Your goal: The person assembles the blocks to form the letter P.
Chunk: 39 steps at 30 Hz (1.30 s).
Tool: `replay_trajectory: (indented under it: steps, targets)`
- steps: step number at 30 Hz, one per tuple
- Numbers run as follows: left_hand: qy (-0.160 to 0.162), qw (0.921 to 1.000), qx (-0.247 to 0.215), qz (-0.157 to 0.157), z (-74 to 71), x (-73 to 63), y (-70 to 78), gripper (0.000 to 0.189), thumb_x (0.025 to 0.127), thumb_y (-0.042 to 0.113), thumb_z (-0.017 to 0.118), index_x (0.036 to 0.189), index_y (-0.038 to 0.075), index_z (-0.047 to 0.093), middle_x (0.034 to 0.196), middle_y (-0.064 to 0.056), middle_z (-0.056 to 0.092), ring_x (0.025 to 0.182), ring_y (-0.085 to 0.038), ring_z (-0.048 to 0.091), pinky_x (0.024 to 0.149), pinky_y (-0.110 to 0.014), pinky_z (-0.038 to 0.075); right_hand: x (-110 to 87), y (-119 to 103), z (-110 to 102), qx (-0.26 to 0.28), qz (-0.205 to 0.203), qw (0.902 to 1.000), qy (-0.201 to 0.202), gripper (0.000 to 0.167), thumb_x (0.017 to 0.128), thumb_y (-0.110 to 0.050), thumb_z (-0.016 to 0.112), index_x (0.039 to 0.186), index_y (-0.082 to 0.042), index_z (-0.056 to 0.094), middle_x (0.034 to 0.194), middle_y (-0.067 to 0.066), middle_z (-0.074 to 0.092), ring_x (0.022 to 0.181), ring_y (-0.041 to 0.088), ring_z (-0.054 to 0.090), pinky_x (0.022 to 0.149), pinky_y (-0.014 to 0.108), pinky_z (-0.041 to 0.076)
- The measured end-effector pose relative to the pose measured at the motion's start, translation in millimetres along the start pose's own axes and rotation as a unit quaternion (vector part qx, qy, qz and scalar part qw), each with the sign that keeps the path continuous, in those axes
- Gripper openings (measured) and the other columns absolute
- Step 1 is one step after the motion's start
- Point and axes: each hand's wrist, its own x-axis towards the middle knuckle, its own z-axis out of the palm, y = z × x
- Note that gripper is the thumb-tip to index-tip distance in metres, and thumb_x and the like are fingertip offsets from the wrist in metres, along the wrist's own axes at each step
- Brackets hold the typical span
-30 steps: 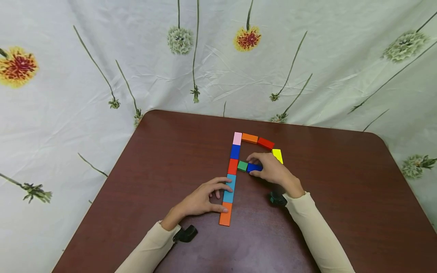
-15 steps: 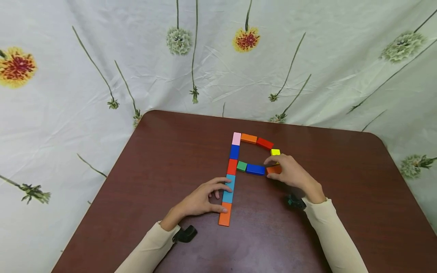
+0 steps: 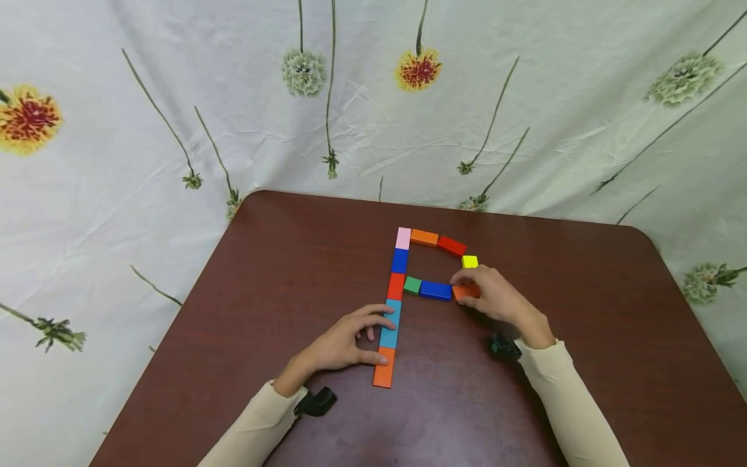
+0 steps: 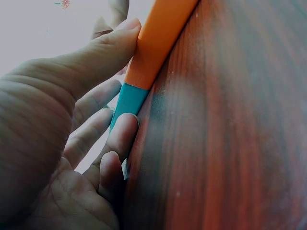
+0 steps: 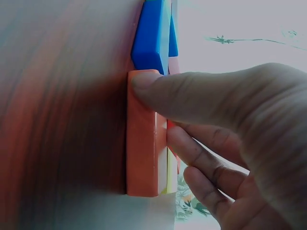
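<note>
My right hand (image 3: 500, 298) pinches an orange block (image 3: 467, 292) between thumb and fingers, at the right end of a blue block (image 3: 435, 290). In the right wrist view the thumb lies on that orange block (image 5: 142, 143). My left hand (image 3: 338, 340) rests with loosely bent fingers on the light blue part (image 3: 388, 336) of a straight column, its thumb touching the column's orange end block (image 3: 382, 376). Further up the column sit a red block (image 3: 395, 286), a dark blue block (image 3: 399, 261) and a pink block (image 3: 403, 238). A green block (image 3: 412, 285) links column and blue block.
From the pink block, an orange block (image 3: 424, 238), a red block (image 3: 452, 246) and a partly hidden yellow block (image 3: 469, 262) curve rightward. All lie on a dark brown table (image 3: 280, 259). Behind it hangs a flower-printed cloth (image 3: 373, 97).
My right hand moved right from the blue block to the orange block, then shifted it slightly left against the blue one. The yellow block also changed its angle. My left hand stayed put.
</note>
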Motion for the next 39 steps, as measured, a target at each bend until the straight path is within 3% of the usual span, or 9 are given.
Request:
replay_trajectory:
  steps: [7, 14, 21, 39]
  targets:
    - [0.0, 1.0, 0.002, 0.002, -0.2, -0.6, -0.4, 0.047, 0.084, 0.031, 0.083, 0.126, 0.019, 0.066, 0.15, 0.0, 0.046, 0.09, -0.01, 0.052, 0.078, -0.025, 0.043, -0.7, -1, -3, 0.012, -0.007, 0.9999, 0.004, 0.036, 0.086, -0.014, 0.079, 0.12, -0.006, 0.068, 0.117, 0.012, 0.068, 0.109, 0.032, 0.058, 0.097, 0.054, 0.047]
    - [0.002, 1.0, 0.001, 0.002, -0.3, -1.2, -1.2, 0.047, 0.084, 0.031, 0.083, 0.126, 0.019, 0.066, 0.15, 0.0, 0.047, 0.09, -0.01, 0.052, 0.078, -0.024, 0.043, -10.7, 16, -18, 0.001, 0.005, 0.9996, 0.029, 0.045, 0.084, -0.012, 0.081, 0.125, -0.002, 0.065, 0.133, 0.021, 0.059, 0.123, 0.041, 0.05, 0.105, 0.061, 0.039]
    - [0.001, 1.0, -0.001, -0.003, -1.1, -2.7, 1.0, 0.047, 0.083, 0.03, 0.083, 0.126, 0.018, 0.066, 0.15, 0.0, 0.047, 0.09, -0.011, 0.052, 0.078, -0.024, 0.043, -13.9, 28, -19, 0.012, 0.023, 0.9994, 0.025, 0.05, 0.083, -0.007, 0.081, 0.129, 0.0, 0.061, 0.135, 0.023, 0.055, 0.112, 0.039, 0.058, 0.097, 0.056, 0.049]
    - [0.002, 1.0, -0.003, 0.009, -0.6, -2.1, -1.4, 0.05, 0.084, 0.031, 0.082, 0.129, 0.018, 0.065, 0.151, -0.001, 0.045, 0.09, -0.011, 0.053, 0.078, -0.025, 0.043, -14.0, 29, -16, 0.017, 0.025, 0.999, 0.034, 0.048, 0.084, -0.008, 0.08, 0.127, 0.0, 0.062, 0.133, 0.022, 0.057, 0.111, 0.038, 0.06, 0.096, 0.056, 0.049]
